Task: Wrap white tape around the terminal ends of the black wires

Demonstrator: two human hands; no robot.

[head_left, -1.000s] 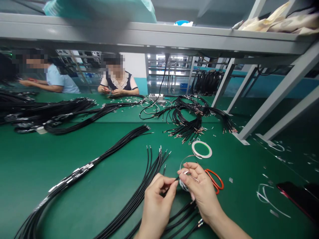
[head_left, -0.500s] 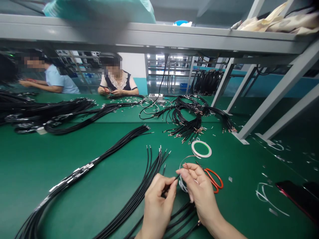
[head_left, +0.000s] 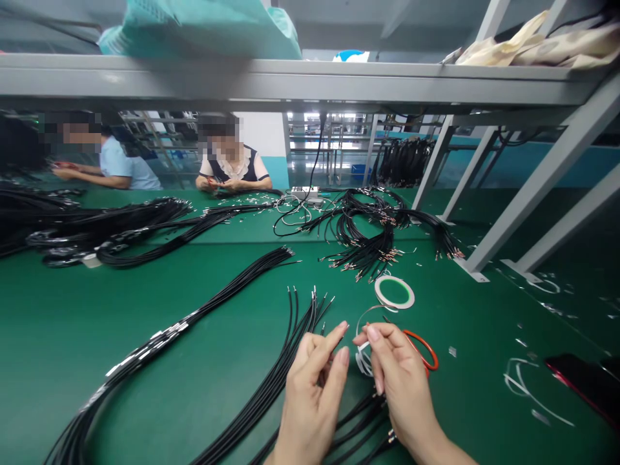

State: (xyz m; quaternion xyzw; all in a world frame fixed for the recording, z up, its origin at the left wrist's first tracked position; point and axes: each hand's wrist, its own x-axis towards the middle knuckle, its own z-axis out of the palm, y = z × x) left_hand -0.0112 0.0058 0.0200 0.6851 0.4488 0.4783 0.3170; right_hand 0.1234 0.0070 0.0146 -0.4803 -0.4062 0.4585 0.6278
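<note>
Some white tape (head_left: 364, 359) touches right-hand fingers (head_left: 382, 345).

My left hand (head_left: 310, 397) and my right hand (head_left: 400, 381) are bare, slim and long-fingered, with gently tapering fingers. The fingernails (head_left: 372, 333) are trimmed short, rounded and faintly glossy. My right forearm (head_left: 438, 439) is bare too, narrowing toward the wrist before it runs off the lower edge of the view.
</note>
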